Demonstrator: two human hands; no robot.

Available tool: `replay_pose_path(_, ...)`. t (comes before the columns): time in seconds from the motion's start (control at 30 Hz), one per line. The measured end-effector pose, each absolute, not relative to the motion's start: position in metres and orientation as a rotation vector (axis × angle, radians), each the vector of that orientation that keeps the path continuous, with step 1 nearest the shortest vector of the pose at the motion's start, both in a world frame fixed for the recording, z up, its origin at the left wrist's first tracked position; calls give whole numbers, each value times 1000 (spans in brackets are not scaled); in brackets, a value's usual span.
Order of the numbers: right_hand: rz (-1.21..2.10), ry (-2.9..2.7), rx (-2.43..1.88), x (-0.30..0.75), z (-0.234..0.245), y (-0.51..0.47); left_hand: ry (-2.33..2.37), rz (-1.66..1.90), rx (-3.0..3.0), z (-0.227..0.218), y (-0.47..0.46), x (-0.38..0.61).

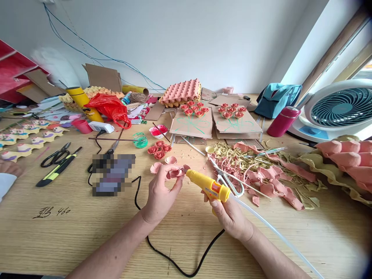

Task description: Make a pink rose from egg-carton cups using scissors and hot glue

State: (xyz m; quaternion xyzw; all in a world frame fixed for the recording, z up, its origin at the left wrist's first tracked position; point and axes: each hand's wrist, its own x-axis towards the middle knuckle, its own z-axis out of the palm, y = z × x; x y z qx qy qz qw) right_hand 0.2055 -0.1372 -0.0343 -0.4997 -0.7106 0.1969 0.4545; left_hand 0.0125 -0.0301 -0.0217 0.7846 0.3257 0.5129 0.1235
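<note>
- The pink petal piece (176, 173) is near the middle of the table (58, 232), pinched in the fingertips of the left hand (161, 192). It looks part-built, with only a few petals joined.
- The right hand (229, 215) is closed round the yellow glue gun (207, 186), whose nozzle meets the piece from 3 o'clock.
- At 11 o'clock from the piece, three finished red roses (159, 149) lie together. Two loose pink cups (156, 167) nearer the hand seem unglued.
- At 12 to 1 o'clock, the cardboard sheets (192, 126) carry more roses, so much of the batch looks done.
- At 3 o'clock, a heap of pink scraps (261, 176) and white scissors (229, 184) lie on the table.
</note>
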Motion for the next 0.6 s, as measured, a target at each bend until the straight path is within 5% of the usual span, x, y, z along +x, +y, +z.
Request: replay_pose_path(0.6, 773, -1635, -1166, 208, -40, -137, 936, 1454, 2201, -21, -33, 14)
